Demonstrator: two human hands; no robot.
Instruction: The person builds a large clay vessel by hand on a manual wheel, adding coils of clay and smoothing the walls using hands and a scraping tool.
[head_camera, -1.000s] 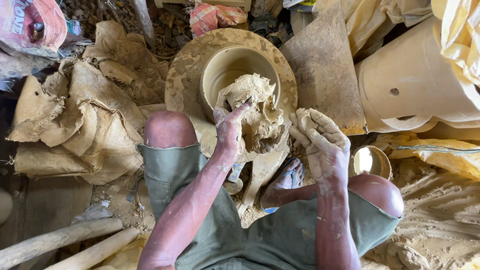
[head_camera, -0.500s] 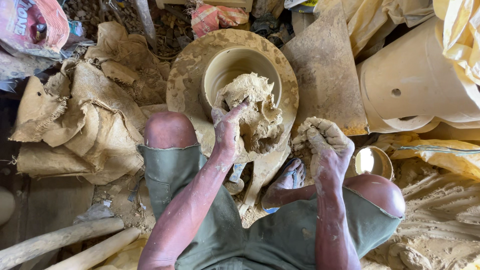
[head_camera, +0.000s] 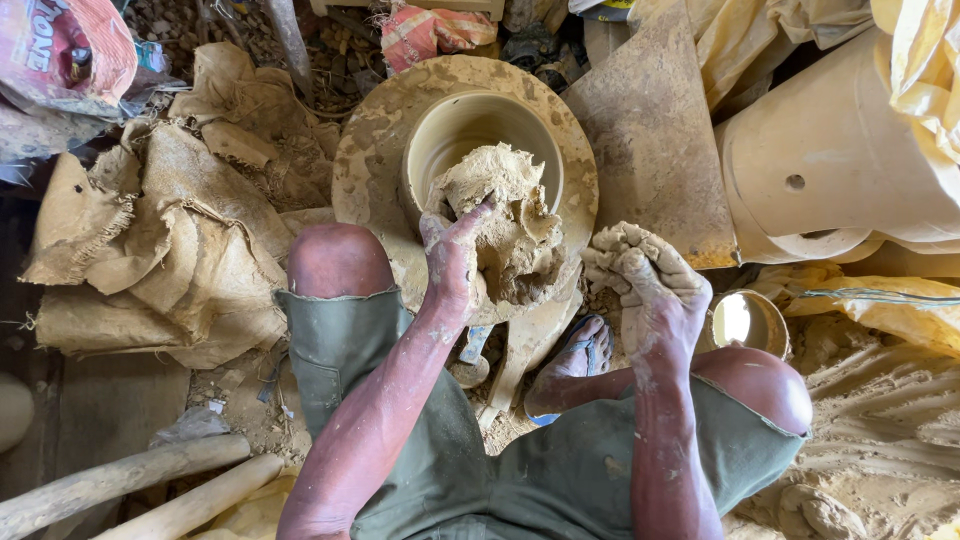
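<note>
One red-and-white printed sack (head_camera: 62, 50), top left, beyond burlap (head_camera: 160, 250).

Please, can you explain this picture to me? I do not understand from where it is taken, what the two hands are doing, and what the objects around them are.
The camera sits on the person's head and looks straight down, so you see their own arms, knees and green shorts. The left hand presses against a big lump of wet clay. This lump leans on a clay pot that stands on a round, clay-smeared disc. The right hand, coated in clay, is closed around a smaller clod, held apart from the lump. Burlap sacks lie to the left, finished pale pots to the right, and a small bowl sits by the right knee.
</note>
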